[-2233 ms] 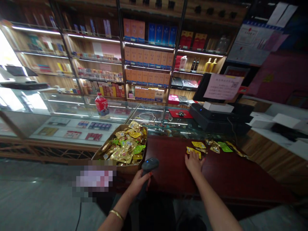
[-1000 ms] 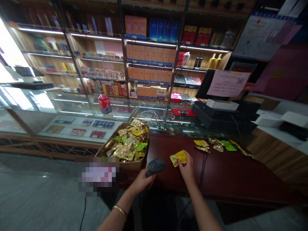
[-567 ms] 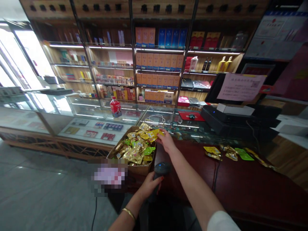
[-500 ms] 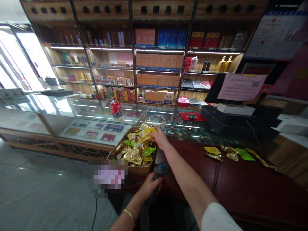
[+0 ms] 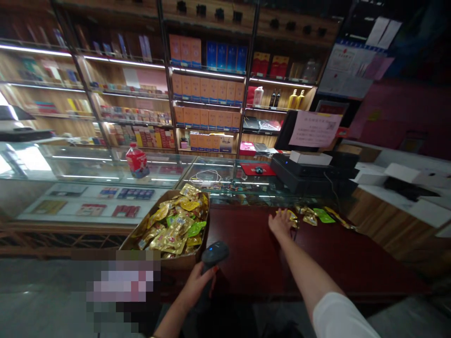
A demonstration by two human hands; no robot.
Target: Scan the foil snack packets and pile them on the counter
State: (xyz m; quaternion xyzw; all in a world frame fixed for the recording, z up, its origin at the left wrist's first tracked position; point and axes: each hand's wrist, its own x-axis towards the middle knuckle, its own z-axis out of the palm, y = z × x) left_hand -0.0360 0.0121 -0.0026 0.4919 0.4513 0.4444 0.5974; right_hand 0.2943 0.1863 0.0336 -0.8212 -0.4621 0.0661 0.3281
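My left hand (image 5: 197,284) is wrapped round the handle of a dark barcode scanner (image 5: 214,253), its head tilted up in front of the box. Out over the dark red counter, my right hand (image 5: 281,225) has its fingers spread, reaching over a yellow snack packet (image 5: 292,216) that they partly cover. Beside that hand lie gold packets (image 5: 310,217) and a green packet (image 5: 323,215). An open cardboard box (image 5: 197,260) at the left of the counter is heaped with small gold, yellow and green foil packets (image 5: 172,230).
Behind the counter (image 5: 243,244) runs a glass display case (image 5: 169,164) with a red-labelled bottle (image 5: 137,161) on top. A mouse (image 5: 259,170) on a red mat, a monitor with a paper notice (image 5: 313,129) and a black till (image 5: 313,176) stand back right.
My right hand has left the yellow packet at the box and moved right to the packets on the counter. The view has turned right. My left hand still holds the scanner.
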